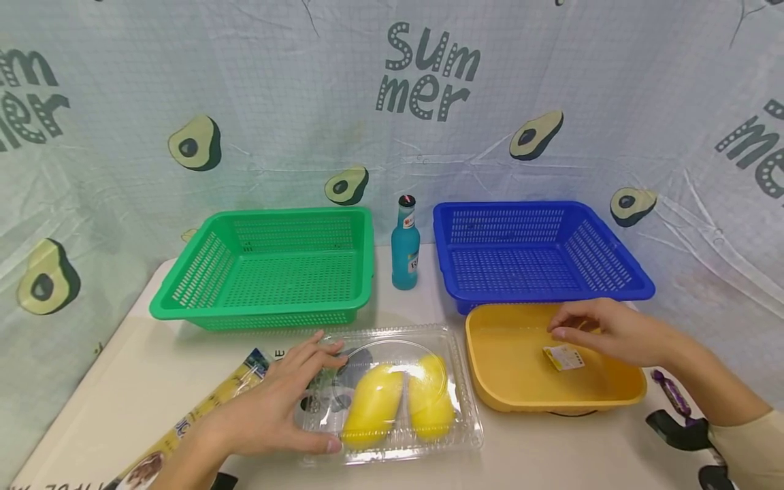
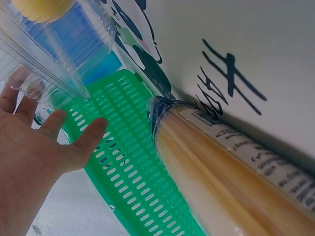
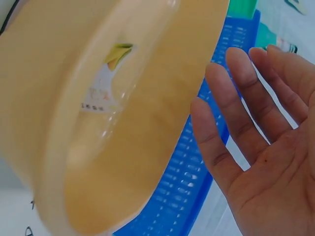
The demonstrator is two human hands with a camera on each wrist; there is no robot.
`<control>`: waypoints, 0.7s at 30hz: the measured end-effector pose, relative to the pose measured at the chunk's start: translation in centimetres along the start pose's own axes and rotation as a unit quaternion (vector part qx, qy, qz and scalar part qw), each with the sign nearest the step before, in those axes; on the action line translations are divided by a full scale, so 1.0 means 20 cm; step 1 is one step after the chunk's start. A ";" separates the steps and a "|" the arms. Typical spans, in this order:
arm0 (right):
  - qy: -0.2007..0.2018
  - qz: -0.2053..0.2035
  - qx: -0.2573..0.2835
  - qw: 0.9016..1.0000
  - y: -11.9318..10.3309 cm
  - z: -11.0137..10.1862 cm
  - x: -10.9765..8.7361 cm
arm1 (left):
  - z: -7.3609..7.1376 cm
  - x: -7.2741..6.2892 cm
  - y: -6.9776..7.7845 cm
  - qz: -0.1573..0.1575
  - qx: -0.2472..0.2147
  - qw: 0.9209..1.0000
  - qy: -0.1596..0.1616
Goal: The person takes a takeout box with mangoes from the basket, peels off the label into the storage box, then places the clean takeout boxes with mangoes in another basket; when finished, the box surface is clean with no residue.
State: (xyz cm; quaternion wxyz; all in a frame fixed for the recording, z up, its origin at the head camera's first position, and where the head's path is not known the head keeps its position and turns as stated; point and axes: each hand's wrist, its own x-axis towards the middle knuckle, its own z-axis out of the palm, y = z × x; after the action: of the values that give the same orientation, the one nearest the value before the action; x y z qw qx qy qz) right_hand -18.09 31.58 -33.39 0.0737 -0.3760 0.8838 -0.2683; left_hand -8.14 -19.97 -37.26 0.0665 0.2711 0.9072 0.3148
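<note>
"Summer" on the backdrop cloth [image 1: 422, 153], "R" on the bottle [image 1: 405, 248]

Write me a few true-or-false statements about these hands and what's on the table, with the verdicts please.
1. The clear container holds two yellow pieces. True.
2. The bottle stands inside the green basket. False: it stands between the green basket and the blue basket.
3. The small packet lies in the yellow basin. True.
4. The right hand grips the bottle. False: it holds nothing and is over the yellow basin.
5. The left hand is at the clear container's left side. True.
</note>
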 end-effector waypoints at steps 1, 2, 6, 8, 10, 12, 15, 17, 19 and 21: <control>0.001 -0.003 -0.003 1.000 -0.01 0.00 0.00 | 0.00 0.00 0.00 -0.001 0.001 1.000 0.000; 0.002 -0.006 -0.006 1.000 -0.01 0.00 0.01 | 0.00 0.00 0.00 -0.002 0.001 1.000 -0.001; 0.006 -0.022 -0.010 1.000 -0.04 0.01 0.03 | 0.00 0.00 0.00 -0.009 0.001 1.000 -0.005; 0.004 -0.026 -0.003 1.000 -0.06 0.02 0.04 | -0.01 0.00 0.01 -0.013 -0.002 1.000 -0.012; 0.003 -0.031 0.003 0.999 -0.08 0.03 0.06 | -0.01 0.00 0.01 -0.017 -0.004 1.000 -0.018; 0.001 -0.037 0.012 0.999 -0.10 0.04 0.07 | -0.01 0.00 0.01 -0.021 -0.006 1.000 -0.023; -0.003 -0.047 0.024 0.999 -0.11 0.07 0.09 | -0.01 0.00 0.01 -0.021 -0.008 0.999 -0.024; -0.002 -0.054 0.028 0.998 -0.12 0.09 0.10 | -0.01 -0.01 0.01 -0.020 -0.006 1.000 -0.023; 0.005 -0.060 0.027 0.998 -0.14 0.11 0.11 | 0.00 -0.01 0.01 -0.015 -0.004 1.000 -0.021; 0.016 -0.065 0.021 0.998 -0.15 0.12 0.12 | 0.00 -0.01 0.01 -0.009 -0.002 1.000 -0.018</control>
State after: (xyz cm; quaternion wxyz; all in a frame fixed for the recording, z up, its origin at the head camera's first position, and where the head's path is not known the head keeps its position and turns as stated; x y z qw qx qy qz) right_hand -17.16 27.11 -33.71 0.0503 -0.4267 0.8527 -0.2971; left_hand -7.97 -19.95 -37.13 0.0866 0.2684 0.9076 0.3111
